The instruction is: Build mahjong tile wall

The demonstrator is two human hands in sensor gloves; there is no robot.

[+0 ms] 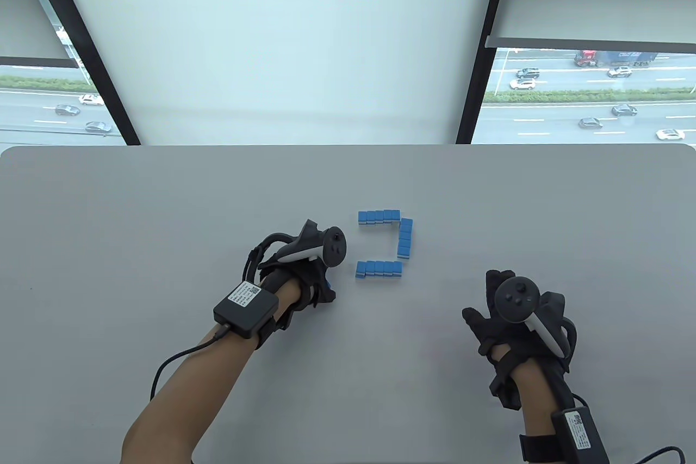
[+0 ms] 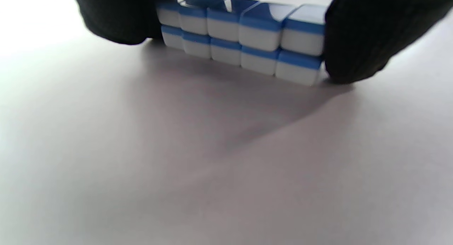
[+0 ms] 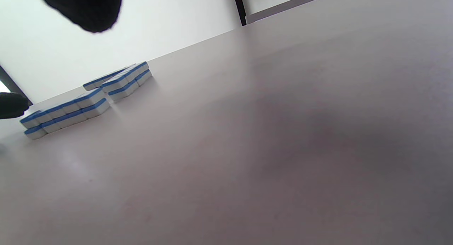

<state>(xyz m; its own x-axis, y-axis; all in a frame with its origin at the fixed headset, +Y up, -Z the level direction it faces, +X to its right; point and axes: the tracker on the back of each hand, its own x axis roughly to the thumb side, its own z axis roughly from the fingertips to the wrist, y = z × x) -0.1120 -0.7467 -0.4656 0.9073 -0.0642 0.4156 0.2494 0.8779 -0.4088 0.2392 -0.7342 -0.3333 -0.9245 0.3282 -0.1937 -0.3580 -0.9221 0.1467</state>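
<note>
Three sides of the tile wall (image 1: 389,243) are set on the bench (image 1: 163,203). The fourth row (image 2: 244,40) is pinched by the left hand (image 1: 304,273); the right hand (image 1: 511,322) rests relaxed, empty.

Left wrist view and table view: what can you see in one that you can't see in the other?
Only the left wrist view shows a fourth row of blue-and-white tiles, five long and two high, held at both ends by the left hand's fingers.

Only the table view shows the three finished rows forming a square that is open on its left, the right hand resting apart from them, both trackers, and the windows beyond.

Both show the left hand and the grey table.
</note>
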